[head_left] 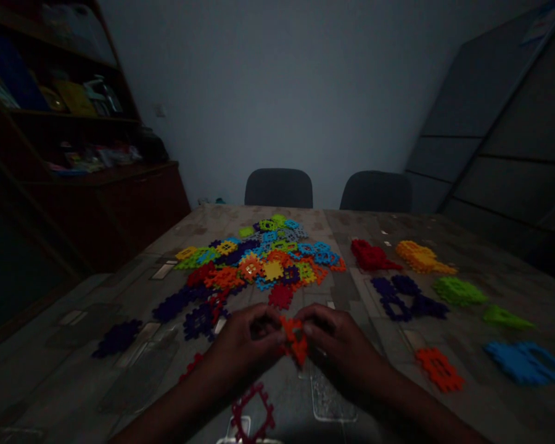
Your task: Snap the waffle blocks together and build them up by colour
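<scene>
A dark red frame [237,419] lies nearest. Beyond it, near the middle, the left hand [250,336] and right hand [337,336] pinch an orange piece [298,343] between thumbs and fingers from opposite sides; a light, even hold should leave its notches clear.

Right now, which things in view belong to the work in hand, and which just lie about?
Likely part of it:
- orange toothed piece, between left hand and right hand
- mixed pile of toothed pieces
- red pieces, yellow pieces, purple pieces, green pieces, blue pieces, orange square

Just about:
- two dark chairs
- shelf unit
- items on its shelves
</scene>
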